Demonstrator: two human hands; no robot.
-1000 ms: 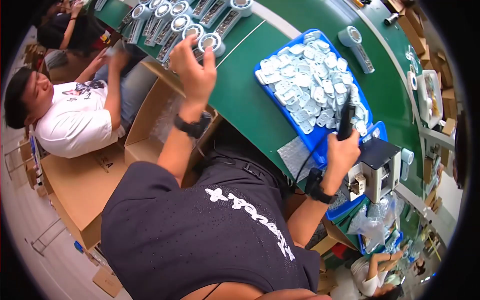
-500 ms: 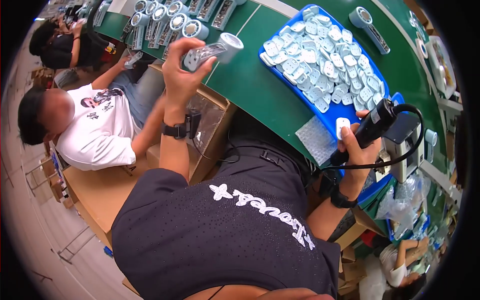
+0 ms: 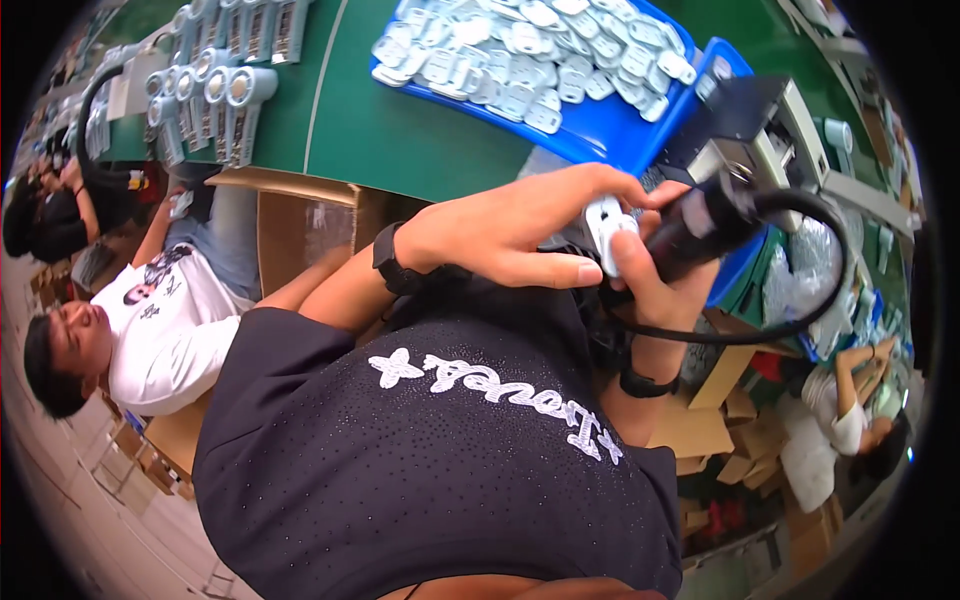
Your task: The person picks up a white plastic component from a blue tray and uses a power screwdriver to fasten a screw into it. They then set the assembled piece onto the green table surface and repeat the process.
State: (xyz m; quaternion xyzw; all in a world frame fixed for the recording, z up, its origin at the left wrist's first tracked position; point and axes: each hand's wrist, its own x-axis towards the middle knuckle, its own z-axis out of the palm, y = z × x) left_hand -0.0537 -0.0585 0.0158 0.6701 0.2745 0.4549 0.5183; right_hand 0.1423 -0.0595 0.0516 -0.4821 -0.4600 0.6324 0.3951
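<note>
In my right hand (image 3: 665, 285) are a black corded electric screwdriver (image 3: 690, 232) and, under the thumb, a small white plastic cover (image 3: 604, 238) with dark holes. My left hand (image 3: 520, 225) reaches across from the left, thumb and index finger apart on either side of this cover. Whether its fingertips touch the cover is not plain. Just beyond both hands stands a blue bin (image 3: 625, 155) heaped with similar pale covers (image 3: 520, 50). Light-blue handheld housings (image 3: 240, 110) with round heads stand in rows at the far left of the table.
The green table (image 3: 390, 140) spans the far side. An open cardboard box (image 3: 300, 215) stands below its edge. A black cable (image 3: 835, 260) loops round my right hand. A grey-and-black device (image 3: 790, 125) sits at right. A person in a white shirt (image 3: 180, 350) sits left.
My left hand has let go of the light-blue housing and come right to the small cover. My right hand still has screwdriver and cover. The view has turned, shifting the bin leftward.
</note>
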